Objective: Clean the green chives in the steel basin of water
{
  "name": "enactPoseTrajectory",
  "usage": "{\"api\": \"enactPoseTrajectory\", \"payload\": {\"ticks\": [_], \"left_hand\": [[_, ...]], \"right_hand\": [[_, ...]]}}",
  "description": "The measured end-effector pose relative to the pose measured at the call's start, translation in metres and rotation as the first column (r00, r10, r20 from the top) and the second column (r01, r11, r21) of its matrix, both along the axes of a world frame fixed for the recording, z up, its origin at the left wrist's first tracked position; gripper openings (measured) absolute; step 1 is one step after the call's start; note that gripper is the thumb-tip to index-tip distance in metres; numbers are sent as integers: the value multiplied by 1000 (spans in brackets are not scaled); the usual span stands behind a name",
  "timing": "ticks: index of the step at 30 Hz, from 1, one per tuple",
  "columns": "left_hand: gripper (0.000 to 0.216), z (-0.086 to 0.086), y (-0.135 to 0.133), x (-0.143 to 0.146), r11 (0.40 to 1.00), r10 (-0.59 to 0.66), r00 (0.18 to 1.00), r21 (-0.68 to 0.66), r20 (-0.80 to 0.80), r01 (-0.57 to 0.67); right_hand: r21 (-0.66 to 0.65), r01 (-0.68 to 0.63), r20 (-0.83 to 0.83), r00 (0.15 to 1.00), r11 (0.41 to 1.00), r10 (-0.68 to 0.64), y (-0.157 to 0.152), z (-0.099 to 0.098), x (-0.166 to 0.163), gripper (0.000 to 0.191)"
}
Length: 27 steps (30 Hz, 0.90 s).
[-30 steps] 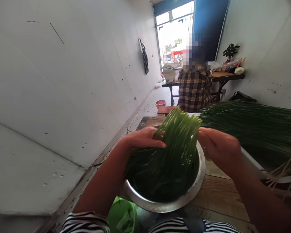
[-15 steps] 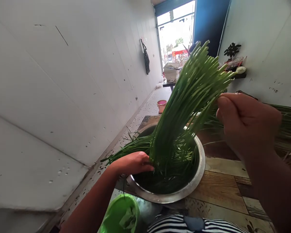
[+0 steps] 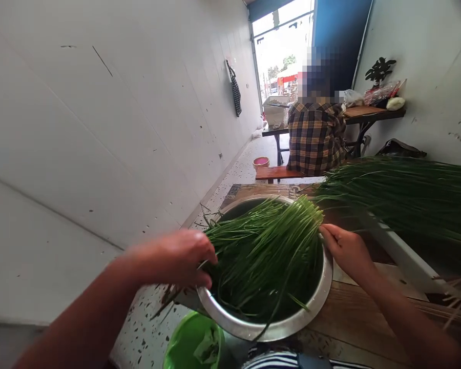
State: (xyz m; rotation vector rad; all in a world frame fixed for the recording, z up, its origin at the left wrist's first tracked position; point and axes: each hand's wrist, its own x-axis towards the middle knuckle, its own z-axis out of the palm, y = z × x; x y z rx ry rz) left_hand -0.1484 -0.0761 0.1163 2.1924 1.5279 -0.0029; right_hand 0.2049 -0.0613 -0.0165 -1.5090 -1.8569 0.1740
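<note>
A steel basin (image 3: 267,332) holds a bunch of long green chives (image 3: 269,241). Their pale cut ends point to the upper right and lean over the far right side. There my right hand (image 3: 341,243) pinches the edge of the bunch near those ends. Over the basin's left rim is my left hand (image 3: 184,259), smeared by motion, fingers and thumb curled around a few loose blades. Blurred blades hang below its palm. One long blade droops over the front rim.
More chives (image 3: 403,189) lie in a pile at the right, by a pale tray edge (image 3: 403,251). A green bucket (image 3: 194,341) stands below the basin at the left. A person in a plaid shirt (image 3: 315,136) sits on a bench (image 3: 276,173) ahead, back turned. A white wall is left.
The bunch, held up steeply before, has come down into the basin with my right hand. My left hand has moved from inside the basin leftward over the rim. The seated person has come into view.
</note>
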Motion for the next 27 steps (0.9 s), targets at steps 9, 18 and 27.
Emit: {"api": "enactPoseTrajectory", "payload": {"ticks": [9, 18, 27], "left_hand": [[8, -66, 181, 93, 962, 184, 966, 168, 182, -215], [16, -79, 170, 107, 956, 181, 980, 219, 88, -196], [25, -107, 143, 135, 879, 282, 701, 117, 655, -463]], "right_hand": [[72, 6, 185, 983, 997, -19, 18, 8, -9, 36], [51, 20, 195, 980, 998, -30, 22, 3, -12, 37], [10, 20, 169, 985, 1000, -21, 24, -2, -13, 39]]}}
